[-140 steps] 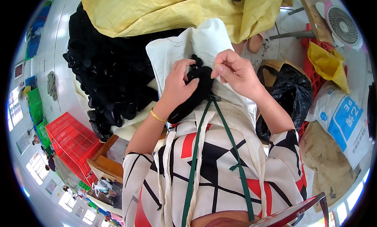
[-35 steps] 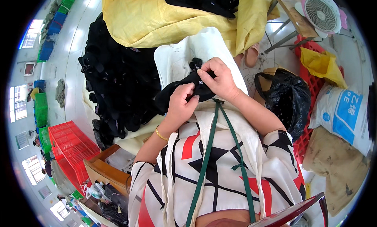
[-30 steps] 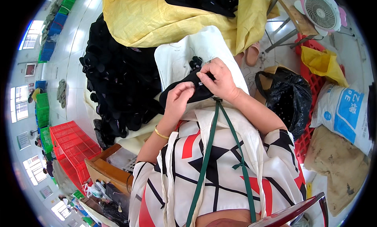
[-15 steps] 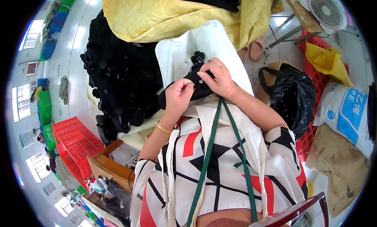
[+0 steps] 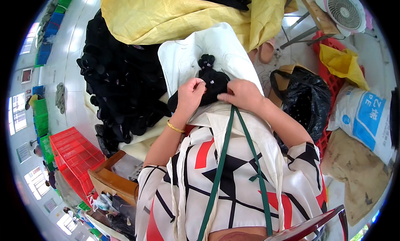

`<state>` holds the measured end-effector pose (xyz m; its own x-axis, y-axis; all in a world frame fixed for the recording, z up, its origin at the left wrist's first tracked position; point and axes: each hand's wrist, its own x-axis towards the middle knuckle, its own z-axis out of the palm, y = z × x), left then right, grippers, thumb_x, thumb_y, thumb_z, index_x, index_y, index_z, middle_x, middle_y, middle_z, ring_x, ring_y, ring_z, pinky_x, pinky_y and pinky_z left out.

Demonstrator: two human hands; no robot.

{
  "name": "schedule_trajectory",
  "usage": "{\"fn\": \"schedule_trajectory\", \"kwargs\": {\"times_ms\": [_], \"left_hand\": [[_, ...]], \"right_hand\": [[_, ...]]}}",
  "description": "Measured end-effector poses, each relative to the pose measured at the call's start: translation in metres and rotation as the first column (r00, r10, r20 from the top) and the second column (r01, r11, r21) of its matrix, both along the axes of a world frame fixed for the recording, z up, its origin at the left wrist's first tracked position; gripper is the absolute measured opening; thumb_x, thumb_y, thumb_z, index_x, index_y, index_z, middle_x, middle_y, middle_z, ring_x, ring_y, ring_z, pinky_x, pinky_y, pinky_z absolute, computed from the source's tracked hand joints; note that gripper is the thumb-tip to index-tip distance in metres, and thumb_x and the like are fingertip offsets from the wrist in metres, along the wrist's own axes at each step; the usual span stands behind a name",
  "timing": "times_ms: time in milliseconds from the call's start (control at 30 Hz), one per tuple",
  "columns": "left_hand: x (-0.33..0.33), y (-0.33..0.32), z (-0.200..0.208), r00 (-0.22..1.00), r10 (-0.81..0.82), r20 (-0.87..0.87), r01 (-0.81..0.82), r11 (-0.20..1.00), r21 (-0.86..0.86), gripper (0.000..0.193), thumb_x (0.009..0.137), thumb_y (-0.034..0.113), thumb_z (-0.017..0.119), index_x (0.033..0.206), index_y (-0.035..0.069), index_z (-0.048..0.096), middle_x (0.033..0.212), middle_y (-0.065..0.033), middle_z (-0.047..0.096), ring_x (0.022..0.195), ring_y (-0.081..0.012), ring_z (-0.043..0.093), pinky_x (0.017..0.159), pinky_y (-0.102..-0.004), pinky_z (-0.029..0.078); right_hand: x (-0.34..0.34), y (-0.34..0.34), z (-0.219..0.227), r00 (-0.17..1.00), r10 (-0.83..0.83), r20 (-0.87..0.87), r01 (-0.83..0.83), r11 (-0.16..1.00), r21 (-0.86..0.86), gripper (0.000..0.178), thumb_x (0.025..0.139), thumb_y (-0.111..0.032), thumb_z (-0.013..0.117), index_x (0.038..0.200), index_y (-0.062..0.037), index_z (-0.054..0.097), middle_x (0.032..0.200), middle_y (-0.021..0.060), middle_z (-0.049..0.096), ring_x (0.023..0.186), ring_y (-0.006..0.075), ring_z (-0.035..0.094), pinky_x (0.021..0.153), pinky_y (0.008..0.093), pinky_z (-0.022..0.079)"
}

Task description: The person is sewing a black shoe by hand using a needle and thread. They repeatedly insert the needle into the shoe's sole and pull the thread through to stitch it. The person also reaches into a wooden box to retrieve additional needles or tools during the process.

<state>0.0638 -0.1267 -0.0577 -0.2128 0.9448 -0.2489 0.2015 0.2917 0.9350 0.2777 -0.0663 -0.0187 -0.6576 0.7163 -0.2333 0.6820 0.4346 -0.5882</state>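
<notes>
A soft black fabric piece with a small shiny spot and a knobbly far end lies on a white sheet-like board across my lap. My left hand is closed in a pinch over its left side; whatever sits between the fingertips is too small to make out. At the right edge of the piece, my right hand has its fingers curled and its thumb against the cloth, gripping that edge. Left of the board lies a big heap of similar black pieces.
Yellow sheeting with more black pieces lies beyond the board. On the right are a black plastic bag, a white-and-blue sack and a fan. A red crate and a wooden drawer are at the left.
My right hand has come down and to the right, off the middle of the black piece to its right edge. My left hand stays pinched in nearly the same place.
</notes>
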Motion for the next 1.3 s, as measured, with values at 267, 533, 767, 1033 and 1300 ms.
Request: {"fn": "schedule_trajectory", "kwargs": {"times_ms": [267,533,767,1033,1300], "left_hand": [[-0.006,0.001,0.010,0.992,-0.057,-0.110,0.063,0.996,0.060,0.010,0.088,0.009,0.063,0.088,-0.001,0.066,0.066,-0.0079,0.064,0.057,-0.0111,0.056,0.056,-0.0279,0.045],[-0.008,-0.002,0.007,0.991,-0.089,-0.104,0.095,0.994,0.046,0.012,0.089,0.010,0.062,0.090,-0.002,0.065,0.070,-0.0061,0.065,0.063,-0.0101,0.059,0.060,-0.0254,0.048],[-0.009,-0.003,0.012,0.995,-0.094,0.024,0.094,0.995,0.015,0.012,0.091,0.009,0.061,0.090,-0.003,0.064,0.073,-0.0048,0.066,0.067,-0.0090,0.061,0.063,-0.0237,0.049],[-0.008,-0.004,0.014,0.994,-0.109,0.003,0.109,0.994,-0.024,0.013,0.091,0.008,0.060,0.092,-0.004,0.064,0.074,-0.0051,0.066,0.068,-0.0092,0.061,0.064,-0.0238,0.049],[-0.002,-0.006,0.014,0.998,-0.054,-0.021,0.055,0.998,0.033,0.011,0.088,0.007,0.062,0.090,-0.003,0.066,0.072,-0.0060,0.065,0.064,-0.0094,0.058,0.061,-0.0253,0.048]], "right_hand": [[0.041,0.009,0.006,0.993,-0.045,-0.108,-0.014,0.871,-0.491,0.026,0.086,-0.025,0.067,0.088,0.0008,0.068,0.079,0.0115,0.069,0.074,0.0229,0.067,0.069,0.0341,0.051],[0.050,0.009,0.035,0.727,-0.582,-0.364,-0.209,0.318,-0.925,0.028,0.092,-0.027,0.069,0.092,0.0006,0.068,0.075,-0.0031,0.060,0.064,0.0056,0.052,0.052,0.0189,0.038],[-0.012,-0.003,0.051,0.992,-0.016,-0.128,0.044,0.975,0.216,0.022,0.084,-0.025,0.070,0.097,-0.0071,0.070,0.082,0.0106,0.065,0.070,0.0293,0.065,0.063,0.0375,0.052],[-0.029,-0.007,0.033,0.999,0.044,-0.026,-0.029,0.908,0.419,0.017,0.081,-0.025,0.072,0.083,-0.0094,0.064,0.075,0.0071,0.058,0.069,0.0266,0.064,0.058,0.0383,0.051],[-0.036,-0.009,0.028,0.998,0.042,0.039,-0.055,0.885,0.462,0.019,0.080,-0.025,0.071,0.077,-0.0101,0.060,0.073,0.0052,0.056,0.069,0.0242,0.063,0.056,0.0360,0.051]]}}
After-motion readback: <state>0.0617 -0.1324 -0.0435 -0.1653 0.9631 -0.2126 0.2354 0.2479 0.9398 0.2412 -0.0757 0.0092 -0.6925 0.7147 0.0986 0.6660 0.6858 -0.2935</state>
